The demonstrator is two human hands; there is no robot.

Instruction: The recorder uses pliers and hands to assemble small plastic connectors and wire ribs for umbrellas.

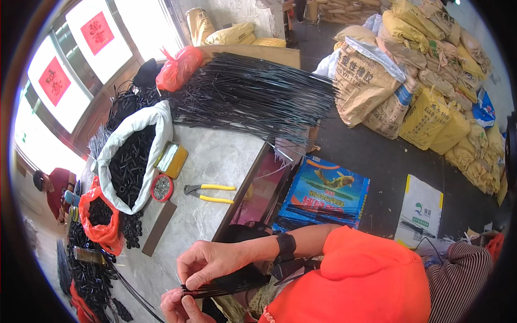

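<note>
Head view: both hands meet low in the frame, over the near side of the desk (204, 156), at the left end of a bundle of thin black rods (226, 289), which reaches back toward the wearer's body. The right hand (215, 264) comes in from above, thumb and forefinger brought nearly together against that end; whether a fine piece sits between them is too small to tell. The left hand (189, 312), partly cut off by the lower edge, has its fingers (171, 301) curled closed around the same end. I judge the step to be evening up or securing the bundle's tip; the next move would call for the left hand to keep the ends together while the right works with a precise pinch.

As for writing, a large tan sack (363, 81) carries bold dark Chinese characters with a smaller line beneath, and yellow sacks (425, 118) beside it bear dark print. The blue printed sheet (336, 185) shows a golden fish above big red lettering. A white bag (423, 207) has a green emblem with small text, too fine to make out. Red squares (54, 82) on the window panels hold black brush-style characters.
</note>
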